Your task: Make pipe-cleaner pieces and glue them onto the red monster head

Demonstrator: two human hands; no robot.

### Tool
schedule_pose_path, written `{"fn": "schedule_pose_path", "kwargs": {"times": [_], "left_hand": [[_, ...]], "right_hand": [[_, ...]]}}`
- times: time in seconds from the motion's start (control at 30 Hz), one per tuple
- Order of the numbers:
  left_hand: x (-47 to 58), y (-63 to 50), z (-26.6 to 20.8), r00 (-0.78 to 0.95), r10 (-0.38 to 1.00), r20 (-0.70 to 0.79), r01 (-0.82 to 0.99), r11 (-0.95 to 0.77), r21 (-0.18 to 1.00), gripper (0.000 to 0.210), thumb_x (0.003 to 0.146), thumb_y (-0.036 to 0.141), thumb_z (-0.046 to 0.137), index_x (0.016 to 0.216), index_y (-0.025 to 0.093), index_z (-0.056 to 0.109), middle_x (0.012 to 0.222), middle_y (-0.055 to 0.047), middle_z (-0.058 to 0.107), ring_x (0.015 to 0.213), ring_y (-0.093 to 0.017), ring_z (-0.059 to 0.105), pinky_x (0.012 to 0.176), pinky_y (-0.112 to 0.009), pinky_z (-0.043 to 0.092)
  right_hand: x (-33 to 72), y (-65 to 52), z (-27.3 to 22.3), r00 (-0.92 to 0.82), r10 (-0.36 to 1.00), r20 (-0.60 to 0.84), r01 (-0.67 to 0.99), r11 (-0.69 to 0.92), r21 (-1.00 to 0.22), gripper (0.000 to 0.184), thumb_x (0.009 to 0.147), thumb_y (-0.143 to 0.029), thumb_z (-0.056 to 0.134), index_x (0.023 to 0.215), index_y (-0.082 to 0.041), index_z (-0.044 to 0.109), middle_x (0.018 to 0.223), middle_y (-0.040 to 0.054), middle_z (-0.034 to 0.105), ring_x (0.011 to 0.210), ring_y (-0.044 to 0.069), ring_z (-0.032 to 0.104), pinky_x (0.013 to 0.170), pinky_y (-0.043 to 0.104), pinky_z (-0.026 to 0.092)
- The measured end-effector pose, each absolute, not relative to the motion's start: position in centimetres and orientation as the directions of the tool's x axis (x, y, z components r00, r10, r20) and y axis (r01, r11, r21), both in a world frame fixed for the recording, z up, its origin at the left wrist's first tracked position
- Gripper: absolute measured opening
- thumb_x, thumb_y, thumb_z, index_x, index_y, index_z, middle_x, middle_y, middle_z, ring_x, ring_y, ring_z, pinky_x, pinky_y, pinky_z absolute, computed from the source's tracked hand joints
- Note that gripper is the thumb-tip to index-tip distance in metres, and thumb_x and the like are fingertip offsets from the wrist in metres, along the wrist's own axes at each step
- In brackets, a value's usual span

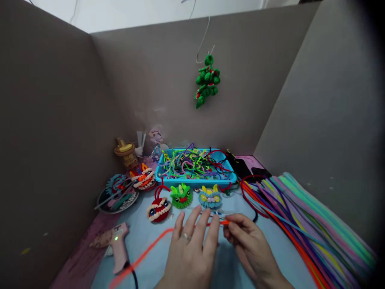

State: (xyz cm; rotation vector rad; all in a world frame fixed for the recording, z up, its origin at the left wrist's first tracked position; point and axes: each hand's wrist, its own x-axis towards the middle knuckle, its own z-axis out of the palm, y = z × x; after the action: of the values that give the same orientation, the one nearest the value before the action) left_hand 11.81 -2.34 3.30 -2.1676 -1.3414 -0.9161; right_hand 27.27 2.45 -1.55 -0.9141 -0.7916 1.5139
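An orange pipe cleaner (147, 249) runs from the lower left, beneath the fingers of my left hand (192, 251), to my right hand (254, 247). Those left fingers are stretched out and spread, with a ring on one; the thumb is hidden. Between thumb and forefinger, my right hand pinches the orange end. Just beyond my hands sit three fuzzy animal heads: a red one (159, 209) with a loop, a green one (181, 196) and a blue one (209, 197). A thin clear-and-blue item (222, 212) lies partly behind my fingertips.
A blue tray (195, 182) holds tangled pipe cleaner scraps. Bundled coloured pipe cleaners (313, 220) lie right. At left are a pink glue gun (118, 245) with a lit green light and a metal bowl (105, 206). A green ornament (207, 80) hangs before the grey back panel.
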Motion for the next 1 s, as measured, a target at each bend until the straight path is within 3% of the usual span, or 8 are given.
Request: {"fn": "schedule_pose_path", "kwargs": {"times": [0.13, 0.2, 0.27, 0.37, 0.47, 0.6, 0.77, 1.0], "left_hand": [[12.2, -1.8, 1.6, 0.306, 0.782, 0.543, 0.932, -0.363, -0.004, 0.015, 0.085, 0.014, 0.051, 0.095, 0.018, 0.062, 0.068, -0.002, 0.066, 0.061, -0.018, 0.061, 0.058, -0.03, 0.046], [11.8, -1.8, 0.7, 0.276, 0.855, 0.439, 0.948, -0.319, 0.025, 0.012, 0.079, 0.011, 0.058, 0.084, 0.021, 0.061, 0.062, 0.001, 0.061, 0.054, -0.017, 0.058, 0.048, -0.028, 0.04], [11.4, -1.9, 0.2, 0.251, 0.891, 0.378, 0.957, -0.288, 0.042, 0.013, 0.075, 0.01, 0.064, 0.079, 0.022, 0.06, 0.064, 0.002, 0.061, 0.058, -0.017, 0.058, 0.049, -0.028, 0.039], [10.9, -2.0, -0.2, 0.247, 0.906, 0.343, 0.962, -0.272, 0.025, 0.017, 0.072, 0.012, 0.068, 0.083, 0.023, 0.06, 0.07, 0.001, 0.062, 0.063, -0.018, 0.058, 0.051, -0.029, 0.039], [10.7, -2.0, -0.3, 0.256, 0.903, 0.343, 0.962, -0.271, -0.005, 0.019, 0.072, 0.013, 0.069, 0.085, 0.022, 0.06, 0.072, 0.001, 0.062, 0.064, -0.019, 0.057, 0.052, -0.029, 0.039], [10.4, -2.0, -0.4, 0.263, 0.901, 0.344, 0.96, -0.279, -0.004, 0.019, 0.071, 0.011, 0.069, 0.083, 0.021, 0.06, 0.071, 0.001, 0.061, 0.064, -0.019, 0.056, 0.052, -0.029, 0.039], [10.2, -2.1, -0.7, 0.236, 0.919, 0.317, 0.956, -0.278, 0.093, 0.014, 0.076, 0.011, 0.064, 0.083, 0.023, 0.062, 0.073, 0.0, 0.062, 0.067, -0.018, 0.057, 0.055, -0.027, 0.041], [10.1, -2.1, -0.1, 0.119, 0.927, 0.355, 0.722, -0.327, 0.61, 0.018, 0.088, 0.018, 0.047, 0.097, 0.021, 0.063, 0.083, -0.005, 0.066, 0.077, -0.017, 0.061, 0.068, -0.027, 0.049]], "right_hand": [[27.2, 2.3, -1.9, -0.249, 0.951, -0.181, -0.315, -0.257, -0.914, 0.02, 0.062, -0.035, 0.078, 0.072, -0.02, 0.07, 0.056, 0.0017, 0.064, 0.052, 0.013, 0.056, 0.048, 0.022, 0.041], [27.3, 2.5, -2.4, -0.259, 0.961, -0.101, -0.118, -0.135, -0.984, 0.014, 0.068, -0.033, 0.072, 0.075, -0.02, 0.07, 0.063, 0.0034, 0.067, 0.06, 0.017, 0.06, 0.054, 0.027, 0.046], [27.4, 2.6, -2.8, -0.26, 0.96, 0.105, 0.116, 0.139, -0.983, 0.007, 0.075, -0.027, 0.066, 0.078, -0.023, 0.071, 0.076, 0.0052, 0.068, 0.073, 0.021, 0.062, 0.065, 0.033, 0.049], [27.3, 2.6, -3.2, -0.304, 0.85, 0.43, 0.405, 0.524, -0.749, 0.015, 0.081, -0.02, 0.059, 0.087, -0.027, 0.07, 0.086, 0.0063, 0.065, 0.084, 0.023, 0.059, 0.075, 0.039, 0.048], [27.1, 2.3, -3.2, -0.358, 0.75, 0.556, 0.559, 0.65, -0.516, 0.02, 0.084, -0.016, 0.056, 0.096, -0.028, 0.068, 0.087, 0.0068, 0.062, 0.084, 0.023, 0.056, 0.076, 0.04, 0.046], [26.7, 2.1, -3.0, -0.443, 0.703, 0.556, 0.59, 0.696, -0.41, 0.016, 0.086, -0.015, 0.054, 0.093, -0.023, 0.066, 0.081, 0.0058, 0.061, 0.078, 0.021, 0.053, 0.074, 0.038, 0.044], [26.5, 2.5, -3.3, -0.455, 0.75, 0.479, 0.553, 0.66, -0.508, 0.013, 0.087, -0.015, 0.052, 0.086, -0.022, 0.063, 0.079, 0.0049, 0.063, 0.078, 0.021, 0.052, 0.072, 0.036, 0.042], [26.5, 2.9, -2.8, -0.186, 0.949, 0.255, 0.231, 0.294, -0.927, 0.013, 0.083, -0.024, 0.056, 0.071, -0.022, 0.06, 0.075, 0.0018, 0.056, 0.076, 0.019, 0.053, 0.068, 0.03, 0.04]]}}
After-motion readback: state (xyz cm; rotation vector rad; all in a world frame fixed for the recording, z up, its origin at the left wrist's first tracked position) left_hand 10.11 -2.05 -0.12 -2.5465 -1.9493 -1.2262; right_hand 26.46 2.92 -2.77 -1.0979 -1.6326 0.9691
